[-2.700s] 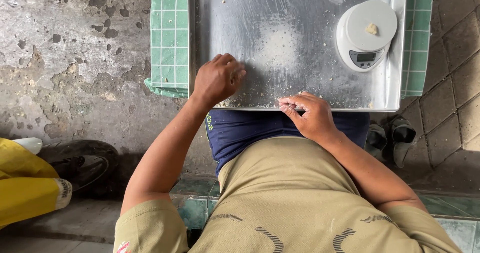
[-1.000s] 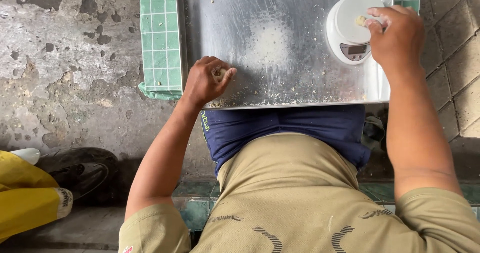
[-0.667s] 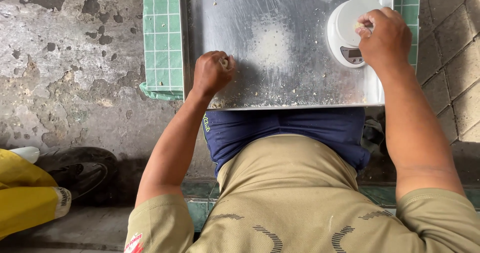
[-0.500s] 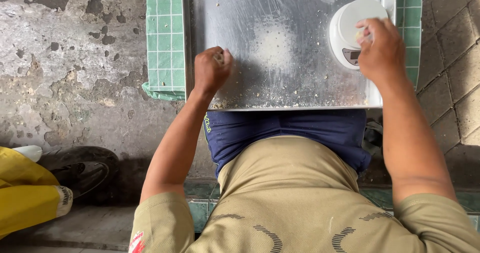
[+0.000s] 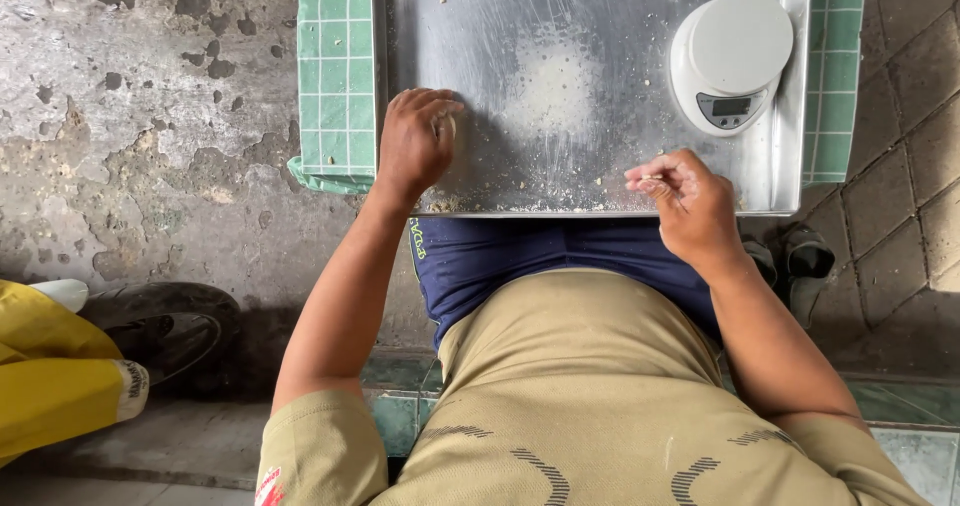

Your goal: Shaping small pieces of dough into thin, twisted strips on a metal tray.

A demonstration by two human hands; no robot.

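Resting on the floured metal tray [image 5: 560, 86], the left hand [image 5: 415, 146] is seen curled into a loose fist near the tray's front edge, and a small pale lump, apparently dough [image 5: 447, 126], is glimpsed under its fingertips; how firmly it is gripped cannot be told. The right hand [image 5: 690, 201] has been drawn back from the white scale [image 5: 735, 61], over which it was laid half a second ago, and is now held at the tray's front edge, just off the metal, with thumb and forefinger pinched together. A tiny pale scrap [image 5: 650, 178] seems to be nipped between those fingertips, though it is too small to be made out surely. The scale's round platter, beyond and to the right of the right fingers, is now bare, whereas a small piece was lying on it in the oldest picture; it is judged that the piece has been lifted off after weighing. A dusting of flour [image 5: 555, 81] is spread between the two hands and farther from the body. The left hand has been kept almost in the same spot throughout. The tray is set on a green checked cloth [image 5: 335, 76]. Off to the left fingers' outer side, a yellow garment [image 5: 50, 376] and a dark shoe [image 5: 165, 331] are seen on the concrete floor [image 5: 130, 116].
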